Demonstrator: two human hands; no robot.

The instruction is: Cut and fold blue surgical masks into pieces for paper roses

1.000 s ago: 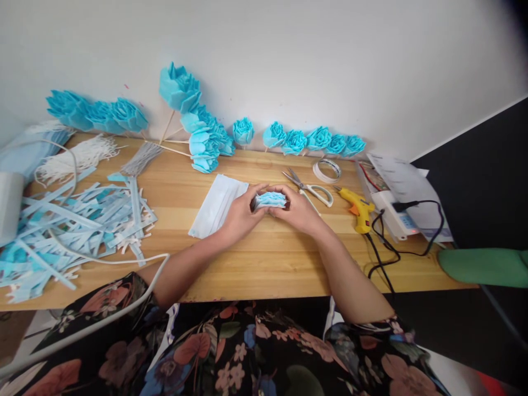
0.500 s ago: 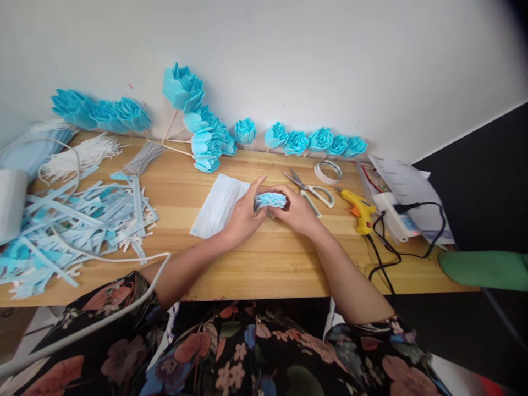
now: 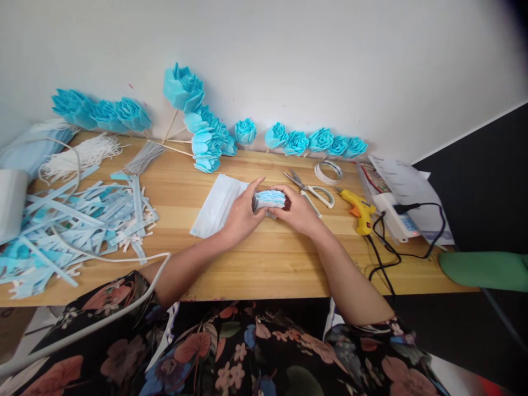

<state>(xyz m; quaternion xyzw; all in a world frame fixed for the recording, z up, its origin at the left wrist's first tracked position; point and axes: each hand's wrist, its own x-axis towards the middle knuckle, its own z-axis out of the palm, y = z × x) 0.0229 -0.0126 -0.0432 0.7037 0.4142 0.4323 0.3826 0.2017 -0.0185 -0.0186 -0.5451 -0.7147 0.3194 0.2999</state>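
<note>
Between my two hands is a small stack of light blue and white fabric pieces (image 3: pixel 270 199), its layered edges facing up. My left hand (image 3: pixel 244 212) grips the stack's left end, thumb at the near side. My right hand (image 3: pixel 296 210) is closed round its right end. Beside my left hand a pale blue face mask (image 3: pixel 216 212) lies flat on the table, partly covered by that hand. Scissors (image 3: pixel 315 192) with white handles lie just beyond my right hand.
A heap of cut mask strips (image 3: pixel 86 220) covers the table's left side. Blue fabric flowers (image 3: pixel 206 137) on sticks lean along the wall. At right are a tape roll (image 3: pixel 328 171), a yellow glue gun (image 3: pixel 359 210) with black cord, and a white power strip (image 3: pixel 394 217). A white cable (image 3: pixel 124 258) crosses my left arm.
The stack has tilted slightly between my fingers, showing more of its white near face. Both hands stay in nearly the same place.
</note>
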